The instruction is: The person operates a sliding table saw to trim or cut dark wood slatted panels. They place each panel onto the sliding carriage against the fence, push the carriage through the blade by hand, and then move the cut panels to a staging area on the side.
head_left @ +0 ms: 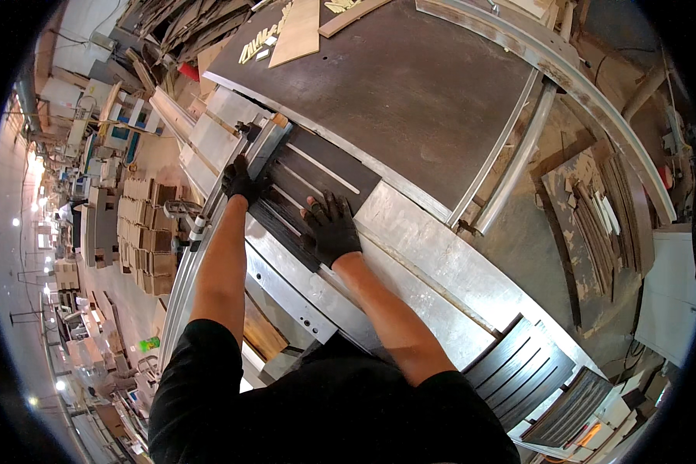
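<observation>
Black shirt: nearest to me, the worker's dark shirt fills the bottom, a bare forearm reaching forward on each side.
Slotted panel: a dark slotted panel lies flat on the silver sliding table, its left edge just beside the silver fence bar; pale lines show through the slots.
Step at the fence: I'd judge the panel is being lined up against that bar.
Next push: it would call for even pressure and a square edge before anything slides.
Right glove: the right hand is spread wide, palm down on the panel, pressing rather than pinching.
Left glove: the left hand bends over the bar's near end, beside the panel's corner; whether its fingers close on anything, I cannot tell.
Slatted pieces: two more dark ones, one beyond the right elbow and another farther right.
Brown tabletop: across from the worker, a wide brown tabletop carries a pale board and small offcuts.
</observation>
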### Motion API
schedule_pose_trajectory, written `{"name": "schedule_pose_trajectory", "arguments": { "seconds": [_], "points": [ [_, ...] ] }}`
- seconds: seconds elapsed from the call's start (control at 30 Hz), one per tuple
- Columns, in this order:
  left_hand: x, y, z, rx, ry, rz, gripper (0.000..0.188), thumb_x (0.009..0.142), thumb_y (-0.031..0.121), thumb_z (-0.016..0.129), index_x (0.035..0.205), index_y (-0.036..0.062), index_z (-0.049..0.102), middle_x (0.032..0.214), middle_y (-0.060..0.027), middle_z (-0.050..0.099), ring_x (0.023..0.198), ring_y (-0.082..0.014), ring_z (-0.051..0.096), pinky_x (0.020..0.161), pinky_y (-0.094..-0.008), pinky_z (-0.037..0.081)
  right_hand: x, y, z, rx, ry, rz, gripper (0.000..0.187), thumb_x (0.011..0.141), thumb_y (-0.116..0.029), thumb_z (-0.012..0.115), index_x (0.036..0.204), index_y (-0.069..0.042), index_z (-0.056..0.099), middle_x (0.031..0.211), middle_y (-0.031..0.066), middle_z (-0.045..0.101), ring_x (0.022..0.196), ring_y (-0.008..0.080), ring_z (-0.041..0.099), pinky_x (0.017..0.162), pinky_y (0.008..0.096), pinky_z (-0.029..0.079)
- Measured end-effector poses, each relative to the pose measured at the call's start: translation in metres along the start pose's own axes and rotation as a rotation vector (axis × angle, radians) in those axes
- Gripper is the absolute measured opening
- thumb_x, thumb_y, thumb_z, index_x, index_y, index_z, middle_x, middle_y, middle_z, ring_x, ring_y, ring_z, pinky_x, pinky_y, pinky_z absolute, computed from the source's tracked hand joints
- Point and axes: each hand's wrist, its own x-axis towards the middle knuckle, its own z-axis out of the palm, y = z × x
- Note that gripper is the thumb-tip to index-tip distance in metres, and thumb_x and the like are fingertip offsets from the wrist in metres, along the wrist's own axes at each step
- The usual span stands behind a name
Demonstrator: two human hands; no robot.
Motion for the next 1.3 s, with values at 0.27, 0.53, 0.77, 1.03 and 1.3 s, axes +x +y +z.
{"name": "schedule_pose_trajectory", "arguments": {
  "seconds": [0.27, 0.53, 0.77, 1.03, 1.3],
  "points": [
    [-0.014, 0.016, -0.006, 0.106, 0.017, 0.055, 0.113, 0.059, 0.058, 0.080, 0.151, 0.0216, 0.025, 0.149, -0.0219, 0.033, 0.137, -0.0411, 0.032, 0.110, -0.0508, 0.025, 0.000, 0.001, -0.006, -0.028, -0.073, 0.019, 0.056, 0.087, -0.045, 0.058, 0.135, -0.017, 0.055, 0.154, 0.0083, 0.036, 0.144, 0.0372, 0.024, 0.116, 0.0575, 0.014],
    [-0.013, 0.016, -0.007, 0.165, 0.039, 0.041, 0.116, 0.056, 0.059, 0.081, 0.150, 0.0220, 0.025, 0.146, -0.0201, 0.037, 0.134, -0.0402, 0.036, 0.108, -0.0495, 0.027, 0.001, 0.001, -0.003, -0.005, -0.056, 0.011, 0.057, 0.084, -0.044, 0.060, 0.134, -0.017, 0.054, 0.153, 0.0088, 0.037, 0.143, 0.0388, 0.024, 0.117, 0.0585, 0.013],
    [-0.011, 0.018, -0.003, 0.166, 0.066, 0.026, 0.114, 0.053, 0.058, 0.083, 0.148, 0.0263, 0.028, 0.137, -0.0171, 0.042, 0.126, -0.0391, 0.040, 0.105, -0.0481, 0.029, 0.001, 0.003, -0.004, 0.012, -0.049, 0.011, 0.056, 0.083, -0.040, 0.063, 0.133, -0.016, 0.054, 0.151, 0.0087, 0.039, 0.143, 0.0388, 0.025, 0.117, 0.0583, 0.013],
    [0.015, -0.020, 0.015, 0.165, 0.097, 0.049, 0.110, 0.053, 0.057, 0.083, 0.146, 0.0289, 0.030, 0.133, -0.0142, 0.044, 0.122, -0.0373, 0.042, 0.102, -0.0482, 0.032, 0.001, -0.003, 0.000, -0.030, -0.035, -0.011, 0.056, 0.086, -0.043, 0.056, 0.135, -0.014, 0.053, 0.152, 0.0076, 0.039, 0.142, 0.0387, 0.026, 0.117, 0.0584, 0.014],
    [-0.001, 0.006, 0.011, 0.200, 0.145, 0.054, 0.105, 0.054, 0.055, 0.083, 0.143, 0.0324, 0.032, 0.130, -0.0131, 0.045, 0.115, -0.0372, 0.046, 0.096, -0.0458, 0.036, 0.003, 0.001, -0.004, -0.056, -0.109, 0.007, 0.056, 0.087, -0.042, 0.055, 0.137, -0.018, 0.051, 0.153, 0.0059, 0.038, 0.143, 0.0373, 0.024, 0.117, 0.0578, 0.013]
  ]
}}
